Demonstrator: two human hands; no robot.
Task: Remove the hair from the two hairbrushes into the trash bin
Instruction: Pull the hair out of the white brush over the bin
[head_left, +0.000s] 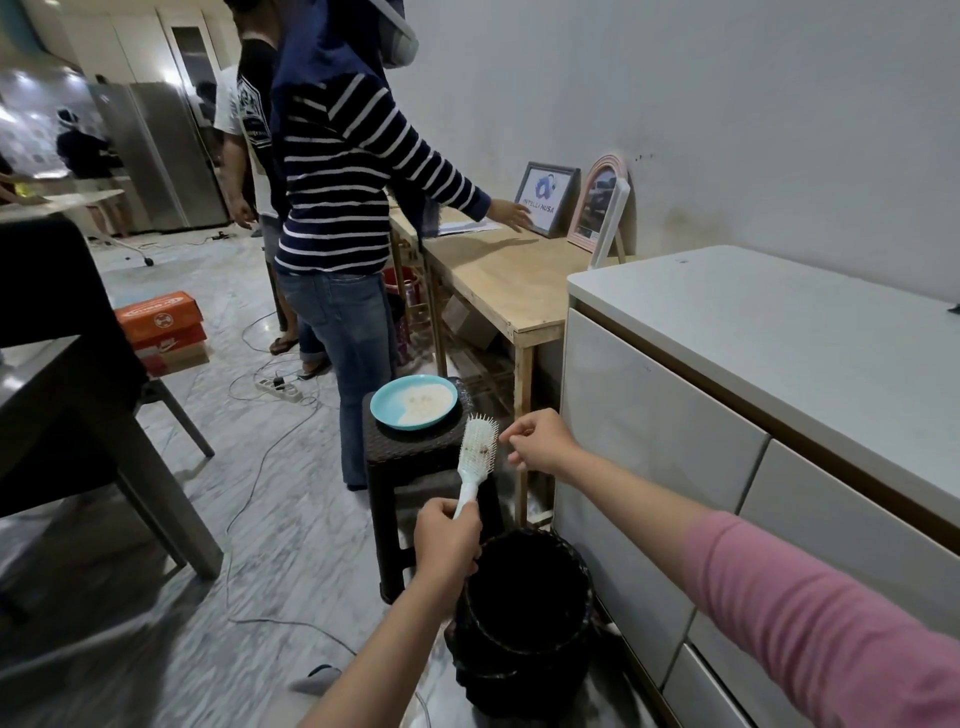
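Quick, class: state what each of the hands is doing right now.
Left hand: grips the hairbrush by its handle.
Right hand: fingers pinched beside the bristles; any hair held cannot be told.

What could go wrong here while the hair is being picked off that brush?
The pale blue plastic hairbrush is held above the dark woven stool, not over the round black trash bin, so loose hair pinched by the right hand might drop on the floor or stool. Hair could also drift onto the light blue plate just behind. The left hand grips only the handle's end, so tugging may twist the brush.
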